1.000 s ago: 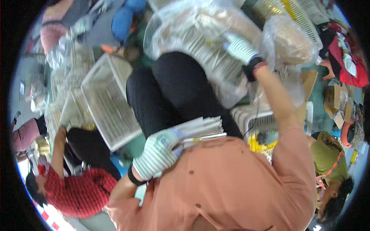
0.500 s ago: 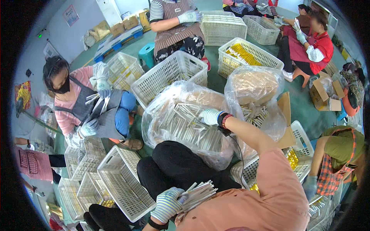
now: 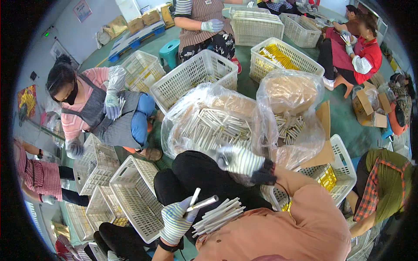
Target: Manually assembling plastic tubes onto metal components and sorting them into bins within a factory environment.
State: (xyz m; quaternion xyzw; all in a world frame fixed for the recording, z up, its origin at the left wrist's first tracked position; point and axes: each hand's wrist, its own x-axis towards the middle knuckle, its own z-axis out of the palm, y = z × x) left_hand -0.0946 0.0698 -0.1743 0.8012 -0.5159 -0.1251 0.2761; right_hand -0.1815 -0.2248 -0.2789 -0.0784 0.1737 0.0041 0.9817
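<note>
My left hand (image 3: pixel 175 222), in a striped glove, is closed around a silver-white tube (image 3: pixel 203 203) and a slim white tube (image 3: pixel 195 196), which both point up and to the right. Beside it, a loose bunch of white tubes (image 3: pixel 219 217) lies across my lap, against my shirt. Over my dark trousers, my right hand (image 3: pixel 244 161) is smeared by motion; its fingers and anything in them cannot be made out. Just beyond it stands a plastic-lined box (image 3: pixel 174 139) full of white tubes (image 3: pixel 217 128).
A second plastic-lined box (image 3: pixel 320 150) stands to its right. An open white crate (image 3: pixel 130 187) is at my left, and a crate with gold tubes (image 3: pixel 344 169) at my right. A co-worker (image 3: pixel 100 100) sits at the left; another (image 3: pixel 202 26) sits across.
My right hand has drawn back from the box toward my lap. The bunch my left hand held now lies on my lap, and that hand grips two tubes.
</note>
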